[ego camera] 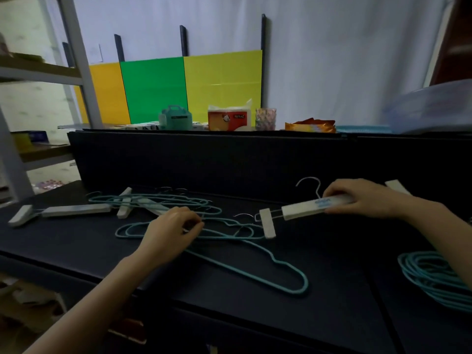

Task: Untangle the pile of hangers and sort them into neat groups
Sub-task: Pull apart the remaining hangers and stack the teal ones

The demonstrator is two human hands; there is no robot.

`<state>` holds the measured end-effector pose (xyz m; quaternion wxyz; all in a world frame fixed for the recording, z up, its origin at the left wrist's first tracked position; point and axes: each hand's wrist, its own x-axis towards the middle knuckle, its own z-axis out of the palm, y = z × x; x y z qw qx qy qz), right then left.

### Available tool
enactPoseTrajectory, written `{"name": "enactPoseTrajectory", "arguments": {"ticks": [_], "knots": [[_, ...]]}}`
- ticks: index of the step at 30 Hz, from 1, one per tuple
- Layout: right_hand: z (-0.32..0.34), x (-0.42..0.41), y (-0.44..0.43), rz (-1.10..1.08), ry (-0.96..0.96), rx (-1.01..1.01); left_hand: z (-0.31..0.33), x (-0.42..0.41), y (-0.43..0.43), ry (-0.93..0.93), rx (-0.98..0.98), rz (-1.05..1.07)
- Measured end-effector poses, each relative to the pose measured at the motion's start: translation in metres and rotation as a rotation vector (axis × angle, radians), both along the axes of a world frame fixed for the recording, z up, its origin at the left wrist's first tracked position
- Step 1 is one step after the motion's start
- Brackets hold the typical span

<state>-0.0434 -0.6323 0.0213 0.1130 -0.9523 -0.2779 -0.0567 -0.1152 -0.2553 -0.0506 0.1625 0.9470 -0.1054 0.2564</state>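
My left hand (173, 231) sits on the teal hanger tangle (229, 241) mid-worktop (255, 315), fingers curled round one of its wires. Just right of the tangle, my right hand (362, 198) grips a white clip hanger (304, 209) by its bar. Farther right lies a neat teal stack (431, 274); left of the tangle, more white clip hangers (76, 210).

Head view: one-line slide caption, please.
Right hand grips a white clip hanger; left hand pinches tangled teal hangers on black table.
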Motion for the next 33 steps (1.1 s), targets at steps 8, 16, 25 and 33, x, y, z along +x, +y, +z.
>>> {"name": "enactPoseTrajectory", "arguments": {"ticks": [8,16,25,33], "knots": [[0.003,-0.009,0.06,-0.155,-0.13,0.064,0.0,0.012,0.08,0.076,-0.006,-0.01],[-0.01,-0.017,0.11,-0.192,-0.174,0.056,-0.01,0.029,0.126,0.136,0.004,-0.07],[-0.019,-0.028,0.136,-0.279,-0.146,0.054,-0.001,0.088,0.172,0.24,0.173,0.145],[-0.019,-0.038,0.148,-0.338,-0.135,0.028,0.011,0.109,0.19,0.459,0.188,0.114]]}}
